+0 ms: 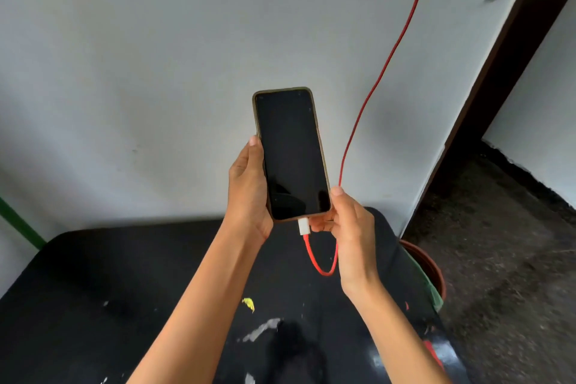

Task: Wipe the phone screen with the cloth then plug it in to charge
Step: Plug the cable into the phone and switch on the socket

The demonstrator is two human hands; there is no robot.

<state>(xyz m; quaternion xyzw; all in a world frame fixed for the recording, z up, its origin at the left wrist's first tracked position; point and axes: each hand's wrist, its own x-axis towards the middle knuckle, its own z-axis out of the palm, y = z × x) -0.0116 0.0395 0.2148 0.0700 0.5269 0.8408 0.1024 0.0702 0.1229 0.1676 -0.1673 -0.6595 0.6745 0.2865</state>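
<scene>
A phone (291,153) with a dark screen and a brownish case is held upright in front of the wall, above the black table. My left hand (249,193) grips its left edge and back. My right hand (346,221) holds the phone's lower right corner, fingers beside the white plug (304,226). The plug sits in the phone's bottom port. A red charging cable (381,72) loops down from the plug, passes behind my right hand and rises up the wall out of view. No cloth is in view.
A black table (124,290) with paint smudges and a yellow scrap (248,303) stands against the grey wall. A reddish-brown pot (431,268) sits on the floor at the table's right. A dark door frame (505,65) is at the right. A green bar (18,221) leans at the left.
</scene>
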